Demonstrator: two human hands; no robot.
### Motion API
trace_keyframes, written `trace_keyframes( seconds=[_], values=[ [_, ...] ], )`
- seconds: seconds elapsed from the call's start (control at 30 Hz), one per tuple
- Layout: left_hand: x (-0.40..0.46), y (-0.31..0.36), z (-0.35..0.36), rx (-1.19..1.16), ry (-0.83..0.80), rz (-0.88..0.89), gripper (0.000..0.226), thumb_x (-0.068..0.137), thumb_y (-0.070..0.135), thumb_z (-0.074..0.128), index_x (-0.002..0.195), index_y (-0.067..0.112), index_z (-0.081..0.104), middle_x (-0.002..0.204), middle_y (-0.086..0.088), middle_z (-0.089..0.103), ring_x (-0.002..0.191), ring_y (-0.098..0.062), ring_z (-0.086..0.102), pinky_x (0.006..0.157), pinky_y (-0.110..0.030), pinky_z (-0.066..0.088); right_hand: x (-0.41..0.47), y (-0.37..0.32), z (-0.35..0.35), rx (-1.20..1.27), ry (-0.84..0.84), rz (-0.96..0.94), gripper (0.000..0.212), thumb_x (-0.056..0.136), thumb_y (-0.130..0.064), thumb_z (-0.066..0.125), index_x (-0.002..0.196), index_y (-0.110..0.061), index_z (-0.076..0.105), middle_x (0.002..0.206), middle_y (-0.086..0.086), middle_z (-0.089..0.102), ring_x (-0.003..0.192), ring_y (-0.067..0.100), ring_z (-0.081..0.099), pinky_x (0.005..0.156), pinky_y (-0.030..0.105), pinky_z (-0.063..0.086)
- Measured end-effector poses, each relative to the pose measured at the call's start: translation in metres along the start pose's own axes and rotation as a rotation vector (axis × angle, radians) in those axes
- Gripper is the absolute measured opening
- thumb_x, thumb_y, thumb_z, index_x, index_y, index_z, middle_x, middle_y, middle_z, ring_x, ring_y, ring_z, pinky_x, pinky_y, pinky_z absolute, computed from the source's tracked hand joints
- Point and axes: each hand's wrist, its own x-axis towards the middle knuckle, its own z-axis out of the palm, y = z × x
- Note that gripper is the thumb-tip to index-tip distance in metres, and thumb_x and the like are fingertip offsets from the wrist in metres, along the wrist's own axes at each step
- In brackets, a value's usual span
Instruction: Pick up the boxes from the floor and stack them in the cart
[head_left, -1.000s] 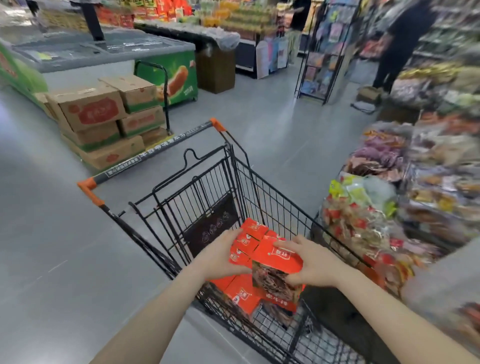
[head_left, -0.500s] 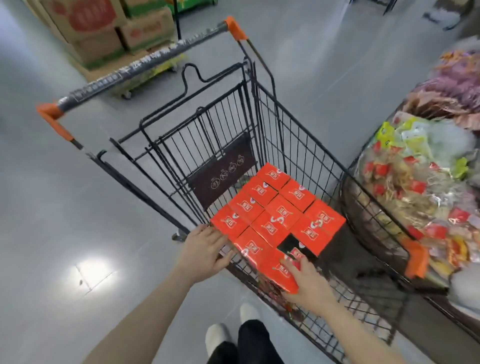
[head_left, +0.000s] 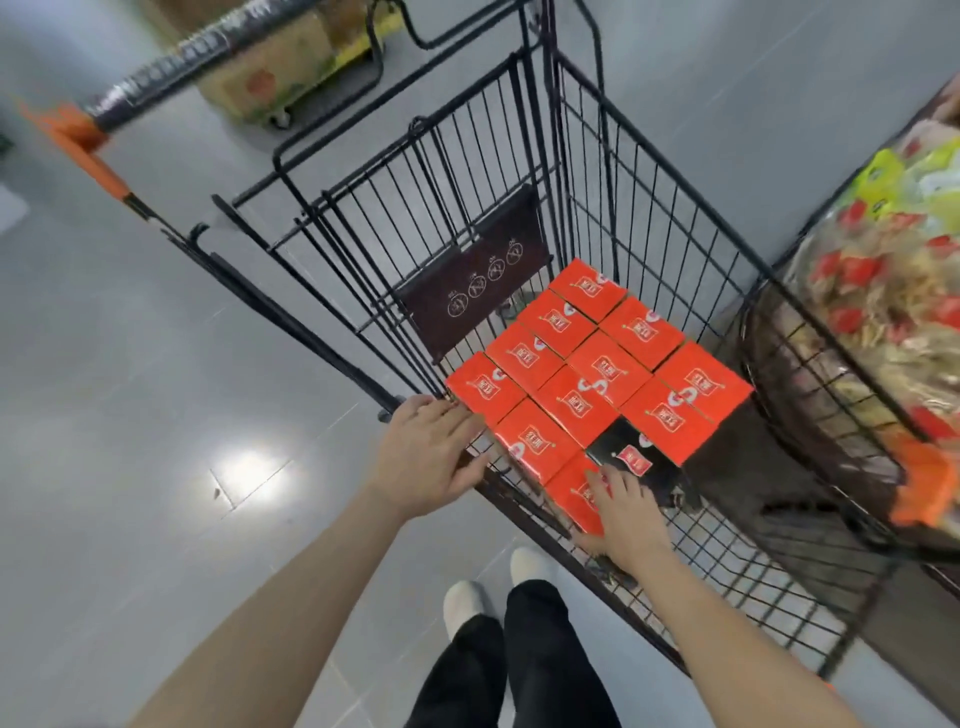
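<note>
We see the black wire shopping cart (head_left: 613, 171) holding the orange cardboard boxes (head_left: 597, 374) packed in rows on its floor. Our left hand (head_left: 428, 457) rests flat on the near rim, fingers relaxed. Our right hand (head_left: 626, 512) reaches inside, fingers straight, pressing the nearest orange box (head_left: 571, 491).

Eleven red-topped boxes (head_left: 608, 366) counted in one wire cart (head_left: 649, 218), plus one dark-faced box (head_left: 631, 457) among them. Two hands, a left hand (head_left: 428, 457) and a right hand (head_left: 626, 514), with two white shoes (head_left: 465, 603) below. One wire bin (head_left: 810, 415) of snack packets too blurred to count, and one cardboard carton (head_left: 260, 78) at the top.
</note>
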Motion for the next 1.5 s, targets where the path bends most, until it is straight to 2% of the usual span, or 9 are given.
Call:
trace_keyframes(
  seconds=[0.1, 0.2, 0.4, 0.63, 0.83, 1.0, 1.13, 1.33, 1.5],
  values=[
    [0.002, 0.002, -0.008, -0.012, -0.087, -0.035, 0.046, 0.090, 0.050, 0.038, 0.113, 0.019, 0.062, 0.099, 0.005, 0.068, 0.089, -0.018, 0.061, 0.082, -0.036, 0.039, -0.005, 0.014, -0.027, 0.154, -0.156, -0.049, 0.089, 0.086, -0.060, 0.053, 0.152, -0.022, 0.008, 0.157, 0.002, 0.009, 0.142, 0.025, 0.018, 0.112, 0.042, 0.030],
    [0.015, 0.005, -0.023, -0.045, -0.124, -0.081, 0.052, 0.091, 0.053, 0.030, 0.121, 0.020, 0.057, 0.105, 0.005, 0.066, 0.096, -0.018, 0.060, 0.089, -0.037, 0.043, -0.011, 0.029, -0.065, 0.287, -0.136, -0.027, 0.072, 0.094, -0.049, 0.049, 0.151, -0.023, 0.015, 0.159, 0.000, 0.010, 0.143, 0.023, 0.020, 0.109, 0.041, 0.035],
    [0.077, 0.017, -0.075, -0.083, -0.117, 0.038, 0.062, 0.091, 0.054, 0.029, 0.139, 0.017, 0.041, 0.128, 0.002, 0.052, 0.119, -0.018, 0.048, 0.105, -0.039, 0.033, -0.054, 0.049, -0.157, 0.303, 0.238, 0.096, 0.050, 0.095, -0.033, 0.049, 0.142, -0.020, 0.038, 0.142, 0.004, 0.042, 0.129, 0.023, 0.042, 0.101, 0.036, 0.041],
    [0.128, 0.056, -0.140, -0.039, 0.015, 0.305, 0.058, 0.090, 0.055, 0.040, 0.135, 0.018, 0.042, 0.129, 0.001, 0.049, 0.120, -0.020, 0.048, 0.103, -0.039, 0.036, -0.157, 0.059, -0.203, 0.214, 0.639, 0.313, 0.052, 0.090, -0.039, 0.053, 0.140, -0.024, 0.045, 0.139, 0.001, 0.047, 0.128, 0.021, 0.044, 0.102, 0.034, 0.039],
    [0.131, 0.136, -0.181, -0.047, 0.106, 0.587, 0.053, 0.091, 0.051, 0.042, 0.130, 0.015, 0.047, 0.124, -0.005, 0.053, 0.114, -0.026, 0.052, 0.094, -0.041, 0.042, -0.273, 0.056, -0.178, 0.242, 0.798, 0.628, 0.049, 0.091, -0.041, 0.052, 0.139, -0.031, 0.044, 0.143, -0.002, 0.045, 0.129, 0.022, 0.045, 0.099, 0.037, 0.043],
    [0.104, 0.221, -0.197, -0.098, 0.118, 0.778, 0.052, 0.084, 0.050, 0.044, 0.122, 0.016, 0.052, 0.112, -0.002, 0.056, 0.105, -0.025, 0.055, 0.084, -0.038, 0.045, -0.375, 0.043, -0.135, 0.285, 0.848, 0.877, 0.046, 0.085, -0.036, 0.060, 0.129, -0.025, 0.055, 0.127, 0.003, 0.056, 0.114, 0.026, 0.055, 0.090, 0.036, 0.046],
    [0.074, 0.297, -0.202, -0.112, 0.113, 0.957, 0.057, 0.078, 0.055, 0.041, 0.121, 0.020, 0.053, 0.114, 0.001, 0.057, 0.107, -0.025, 0.055, 0.087, -0.040, 0.046, -0.461, 0.031, -0.086, 0.306, 0.897, 1.063, 0.049, 0.080, -0.036, 0.062, 0.128, -0.027, 0.056, 0.124, 0.002, 0.059, 0.113, 0.025, 0.057, 0.092, 0.037, 0.048],
    [0.012, 0.423, -0.216, -0.132, 0.116, 1.188, 0.059, 0.081, 0.061, 0.036, 0.120, 0.019, 0.050, 0.116, 0.000, 0.052, 0.110, -0.023, 0.051, 0.090, -0.041, 0.043, -0.590, 0.007, -0.019, 0.368, 0.834, 1.393, 0.056, 0.087, -0.039, 0.056, 0.140, -0.024, 0.045, 0.144, 0.002, 0.045, 0.132, 0.021, 0.042, 0.108, 0.034, 0.035],
    [-0.072, 0.526, -0.223, -0.142, 0.103, 1.345, 0.053, 0.087, 0.056, 0.042, 0.124, 0.019, 0.046, 0.120, -0.001, 0.049, 0.113, -0.024, 0.047, 0.092, -0.040, 0.040, -0.699, -0.020, 0.045, 0.427, 0.838, 1.564, 0.058, 0.084, -0.033, 0.062, 0.139, -0.021, 0.046, 0.138, 0.002, 0.052, 0.125, 0.024, 0.048, 0.102, 0.035, 0.039]
  ],
)
